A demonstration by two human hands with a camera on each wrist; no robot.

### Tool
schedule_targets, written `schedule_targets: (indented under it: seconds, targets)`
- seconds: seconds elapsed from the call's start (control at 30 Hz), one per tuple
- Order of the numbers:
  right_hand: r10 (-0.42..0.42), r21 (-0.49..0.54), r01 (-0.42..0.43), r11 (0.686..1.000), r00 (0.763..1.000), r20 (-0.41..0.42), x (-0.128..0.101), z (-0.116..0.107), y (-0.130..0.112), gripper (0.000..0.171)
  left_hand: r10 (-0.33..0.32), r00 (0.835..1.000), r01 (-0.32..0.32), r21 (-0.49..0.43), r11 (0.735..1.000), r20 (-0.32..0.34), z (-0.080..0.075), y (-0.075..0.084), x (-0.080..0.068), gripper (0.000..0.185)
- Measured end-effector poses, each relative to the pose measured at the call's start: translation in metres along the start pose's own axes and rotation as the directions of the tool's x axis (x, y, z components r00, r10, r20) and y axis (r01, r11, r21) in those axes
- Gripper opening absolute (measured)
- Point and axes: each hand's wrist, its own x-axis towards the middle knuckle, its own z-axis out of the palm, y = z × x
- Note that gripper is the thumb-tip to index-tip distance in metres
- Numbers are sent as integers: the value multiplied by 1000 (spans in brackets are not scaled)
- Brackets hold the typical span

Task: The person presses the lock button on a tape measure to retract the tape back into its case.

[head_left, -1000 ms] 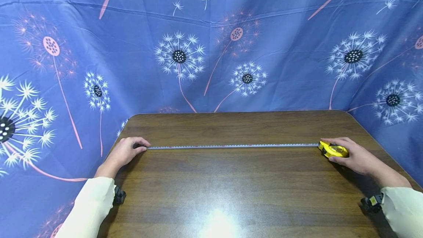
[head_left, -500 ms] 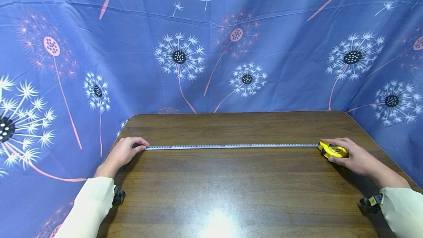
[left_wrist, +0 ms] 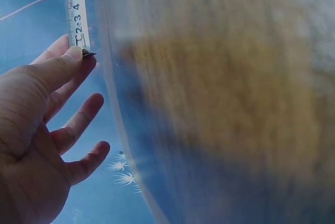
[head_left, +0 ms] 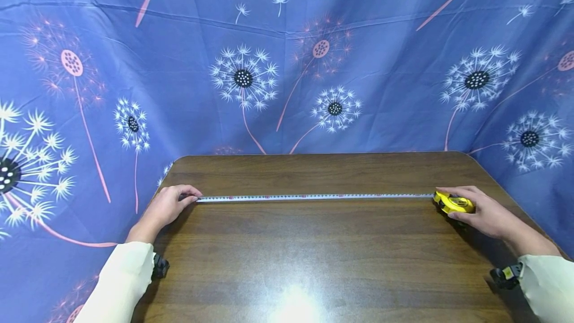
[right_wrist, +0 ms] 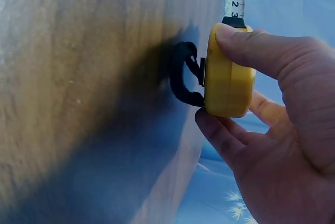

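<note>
Left hand (head_left: 167, 207) pinches tape end (left_wrist: 78, 38); right hand (head_left: 486, 213) grips yellow case (head_left: 453, 204).

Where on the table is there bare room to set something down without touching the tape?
Bare wood lies on both sides of the tape blade: a narrower strip toward the blue cloth, a wider patch on the near side. The table ends are taken: left hand, right hand on the yellow case.

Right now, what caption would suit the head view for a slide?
Two hands stretch a tape across a table: left hand pins its end, right hand holds the yellow case.
</note>
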Motion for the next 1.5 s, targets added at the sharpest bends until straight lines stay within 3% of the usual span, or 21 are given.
schedule_targets:
  seconds: [0.17, 0.5, 0.83, 1.5]
  targets:
    - [-48, -6, 48, 999, 999, -19, 0, -5, 0, 64, 20, 999, -20, -8, 1000, -32, -5, 4, -1, 13]
    - [-4, -13, 4, 1000, 1000, 10, 3, -20, -2, 63, 74, 996, -74, -16, 997, -40, -21, 12, 0, 13]
    - [-32, -51, 29, 998, 998, -47, 1, -29, 1, 62, 137, 984, -136, 10, 991, -112, -33, 24, 2, 15]
    - [-123, -77, 116, 990, 988, -89, -13, -52, -9, 60, 183, 970, -181, 27, 983, -158, -48, 41, 0, 12]
